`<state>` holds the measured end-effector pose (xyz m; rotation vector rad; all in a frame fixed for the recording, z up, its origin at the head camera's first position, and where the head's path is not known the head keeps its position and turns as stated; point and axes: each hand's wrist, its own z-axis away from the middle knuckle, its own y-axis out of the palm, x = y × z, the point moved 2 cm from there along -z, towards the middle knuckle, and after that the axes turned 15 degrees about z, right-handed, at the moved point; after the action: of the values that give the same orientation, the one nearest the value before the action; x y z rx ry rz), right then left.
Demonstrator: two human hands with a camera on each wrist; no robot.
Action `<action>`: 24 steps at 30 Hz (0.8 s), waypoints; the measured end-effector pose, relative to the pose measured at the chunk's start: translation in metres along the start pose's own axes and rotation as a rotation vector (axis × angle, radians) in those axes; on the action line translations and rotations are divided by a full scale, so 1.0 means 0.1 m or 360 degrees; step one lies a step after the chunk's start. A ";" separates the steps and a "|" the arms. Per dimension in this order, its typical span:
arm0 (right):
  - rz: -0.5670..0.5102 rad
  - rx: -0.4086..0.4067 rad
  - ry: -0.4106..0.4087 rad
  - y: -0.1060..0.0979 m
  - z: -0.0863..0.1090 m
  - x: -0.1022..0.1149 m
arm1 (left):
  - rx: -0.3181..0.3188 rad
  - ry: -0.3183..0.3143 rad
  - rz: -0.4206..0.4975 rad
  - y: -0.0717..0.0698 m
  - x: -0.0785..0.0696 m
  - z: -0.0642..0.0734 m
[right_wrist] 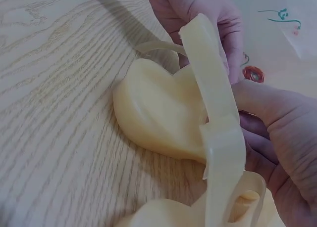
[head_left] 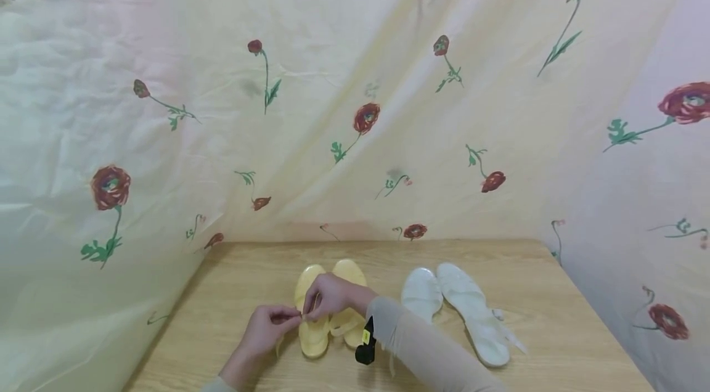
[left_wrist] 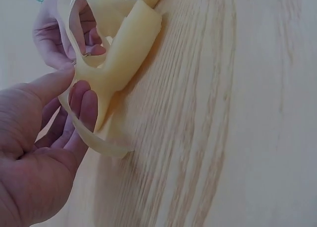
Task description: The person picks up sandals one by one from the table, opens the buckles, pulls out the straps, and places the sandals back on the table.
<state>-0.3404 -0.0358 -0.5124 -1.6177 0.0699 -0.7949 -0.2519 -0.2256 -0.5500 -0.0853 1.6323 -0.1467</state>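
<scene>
Two pale yellow jelly sandals stand side by side on the table in the head view: a left sandal (head_left: 314, 344) and a right sandal (head_left: 349, 267). Above the left one, my left hand (head_left: 265, 330) pinches its ankle strap (left_wrist: 96, 143) between thumb and fingers. Facing it, my right hand (head_left: 331, 294) pinches the same sandal's strap close by, the fingertips of both hands nearly meeting. One loose strap end hangs below the left fingers in the left wrist view. The right wrist view shows the sandal's heel (right_wrist: 153, 98) flat on the wood; fingers partly hide the fastening point.
To the right lie two white sandals, one (head_left: 423, 290) partly behind my right sleeve (head_left: 438, 349), the other (head_left: 471, 309) with its strap spread out sideways. A flowered cloth (head_left: 310, 145) hangs behind and beside the wooden table (head_left: 222, 281).
</scene>
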 end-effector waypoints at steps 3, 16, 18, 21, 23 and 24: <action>-0.0023 -0.0010 0.0018 0.04 -0.01 0.01 | 0.0014 -0.0010 0.0005 0.00 0.00 0.01; 0.0170 -0.0128 0.0005 0.16 -0.01 0.11 | 0.0133 -0.0022 0.0109 0.00 0.01 0.00; 0.0156 -0.0157 0.0000 0.16 0.00 0.10 | 0.0092 -0.0023 0.0095 0.02 0.00 0.00; 0.0120 -0.0167 -0.0017 0.14 0.01 0.08 | 0.0041 -0.0035 0.0075 0.03 0.00 0.00; 0.0040 -0.0144 -0.0025 0.13 0.01 0.05 | 0.0027 -0.0029 0.0059 0.03 0.00 0.00; -0.0004 -0.0129 -0.0028 0.13 0.02 0.03 | 0.0026 -0.0031 0.0057 0.03 0.00 0.00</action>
<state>-0.3324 -0.0385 -0.5225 -1.7011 0.0888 -0.7884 -0.2514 -0.2224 -0.5501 -0.0448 1.6121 -0.1316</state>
